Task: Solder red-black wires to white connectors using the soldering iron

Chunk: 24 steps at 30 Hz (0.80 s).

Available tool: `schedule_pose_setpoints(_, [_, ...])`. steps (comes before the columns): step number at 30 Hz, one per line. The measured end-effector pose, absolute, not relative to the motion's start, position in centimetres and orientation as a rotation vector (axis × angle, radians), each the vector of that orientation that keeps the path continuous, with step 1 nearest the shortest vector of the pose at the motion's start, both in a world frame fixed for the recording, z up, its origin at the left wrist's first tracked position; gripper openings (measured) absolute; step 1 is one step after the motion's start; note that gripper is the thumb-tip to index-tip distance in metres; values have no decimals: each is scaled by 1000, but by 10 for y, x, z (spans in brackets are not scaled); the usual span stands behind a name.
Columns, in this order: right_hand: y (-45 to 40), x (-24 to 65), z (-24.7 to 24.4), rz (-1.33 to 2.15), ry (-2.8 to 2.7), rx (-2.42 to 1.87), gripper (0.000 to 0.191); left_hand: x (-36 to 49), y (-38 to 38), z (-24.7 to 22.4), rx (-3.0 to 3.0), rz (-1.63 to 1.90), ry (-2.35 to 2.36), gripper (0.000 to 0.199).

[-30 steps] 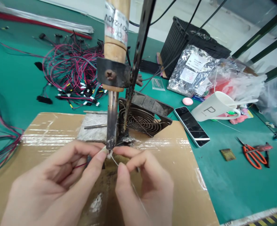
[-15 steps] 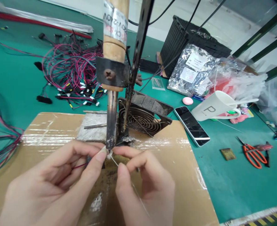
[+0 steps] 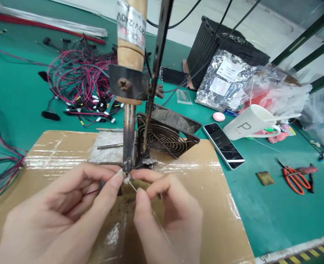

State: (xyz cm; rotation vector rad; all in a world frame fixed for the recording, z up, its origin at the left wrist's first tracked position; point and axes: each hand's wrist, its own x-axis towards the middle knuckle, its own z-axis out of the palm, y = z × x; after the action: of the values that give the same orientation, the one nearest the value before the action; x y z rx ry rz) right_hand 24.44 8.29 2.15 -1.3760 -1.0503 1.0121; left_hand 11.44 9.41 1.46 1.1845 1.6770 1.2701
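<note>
A soldering iron (image 3: 129, 139) with a wooden handle is clamped upright, tip down, above the cardboard. Right beside its tip, my left hand (image 3: 68, 209) is closed in a pinch. A thin red wire (image 3: 91, 192) runs from under its fingers; the piece between the fingertips is mostly hidden. My right hand (image 3: 170, 212) pinches a thin, silvery solder wire (image 3: 132, 184), which leads up to the iron's tip and trails down across the palm. A small whitish piece (image 3: 126, 180) shows just under the tip, between the two hands.
Behind the iron stand a dark fan (image 3: 167, 135) and a whitish block (image 3: 105, 150) on the cardboard (image 3: 214, 205). A wire bundle (image 3: 79, 80) lies back left. To the right are a phone (image 3: 224, 146), a white mug (image 3: 243, 123) and orange-handled scissors (image 3: 296, 179).
The whole view has shifted slightly, so everything sits a little further left and up. Both hands keep their pinch at the iron's tip.
</note>
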Motion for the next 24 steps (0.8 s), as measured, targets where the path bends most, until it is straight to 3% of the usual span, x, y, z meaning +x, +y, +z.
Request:
schedule_pose_setpoints(5, [84, 246, 23, 1054, -1034, -1371, 14, 116, 103, 10, 1125, 1403, 1694, 24])
schedule_pose_setpoints(16, [84, 249, 23, 1075, -1082, -1351, 15, 112, 93, 7, 1143, 1260, 1718, 18])
schedule_pose_setpoints(24, [83, 251, 21, 1062, -1121, -1355, 15, 113, 108, -3, 1158, 1390, 1724, 24])
